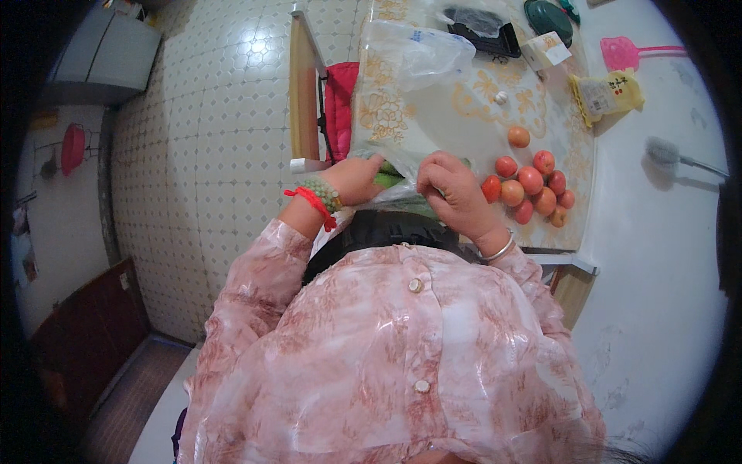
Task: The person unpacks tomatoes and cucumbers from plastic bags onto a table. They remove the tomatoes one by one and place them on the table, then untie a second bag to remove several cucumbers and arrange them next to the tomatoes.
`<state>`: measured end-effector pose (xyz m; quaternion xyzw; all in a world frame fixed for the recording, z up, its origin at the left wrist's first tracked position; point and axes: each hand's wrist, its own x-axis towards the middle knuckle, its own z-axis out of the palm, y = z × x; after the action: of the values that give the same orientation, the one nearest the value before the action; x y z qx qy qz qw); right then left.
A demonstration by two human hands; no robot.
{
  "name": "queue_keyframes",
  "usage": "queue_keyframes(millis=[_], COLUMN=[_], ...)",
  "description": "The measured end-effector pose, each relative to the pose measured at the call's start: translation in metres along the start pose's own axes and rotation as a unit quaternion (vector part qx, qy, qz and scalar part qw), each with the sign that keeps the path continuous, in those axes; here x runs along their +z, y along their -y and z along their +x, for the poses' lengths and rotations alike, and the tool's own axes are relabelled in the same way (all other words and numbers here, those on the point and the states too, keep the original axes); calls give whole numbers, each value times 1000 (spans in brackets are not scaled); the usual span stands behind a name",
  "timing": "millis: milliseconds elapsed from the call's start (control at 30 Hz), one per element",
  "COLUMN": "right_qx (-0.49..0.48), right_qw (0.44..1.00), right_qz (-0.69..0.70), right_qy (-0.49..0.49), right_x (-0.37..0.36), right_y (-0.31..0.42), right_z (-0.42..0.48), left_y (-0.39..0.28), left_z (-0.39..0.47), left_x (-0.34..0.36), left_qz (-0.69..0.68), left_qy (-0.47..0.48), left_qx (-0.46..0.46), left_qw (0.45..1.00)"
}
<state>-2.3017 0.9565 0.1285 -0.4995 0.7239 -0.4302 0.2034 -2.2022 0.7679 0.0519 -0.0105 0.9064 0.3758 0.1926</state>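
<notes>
A clear plastic bag (pixel 406 165) of long green vegetables (pixel 387 178), probably cucumbers, lies at the table edge close to my body. My left hand (pixel 356 180) grips the bag's left side, its fingertips partly hidden among film and vegetables. On the other side, my right hand (pixel 455 194) pinches the bag's film between curled fingers and thumb. Several red and orange tomatoes (pixel 530 180) sit in a cluster to the right of my right hand. One tomato (pixel 518 137) lies apart, above the cluster.
On the patterned tablecloth (pixel 429 116) are an empty plastic bag (pixel 429 52), a garlic bulb (pixel 501 97), black trays (pixel 487 35) and a small box (pixel 546 51). A yellow packet (pixel 606 95) lies at the right, near a pink fly swatter (pixel 620 53) and a brush (pixel 664 151). A chair (pixel 306 87) stands left.
</notes>
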Motion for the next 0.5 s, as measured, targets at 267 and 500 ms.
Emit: queue_keyframes(millis=[267,500], right_qx=[221,541], right_qw=[956,781], right_qz=[-114,258], right_qy=[-157,-175], right_x=[8,37], right_y=[-87,-104], right_z=[-57,-82], left_y=[15,30], left_z=[-4,-6], left_x=[18,41], left_qz=[164,308], left_qy=[-88,-11], left_qx=[-35,-46], left_qw=[982,950])
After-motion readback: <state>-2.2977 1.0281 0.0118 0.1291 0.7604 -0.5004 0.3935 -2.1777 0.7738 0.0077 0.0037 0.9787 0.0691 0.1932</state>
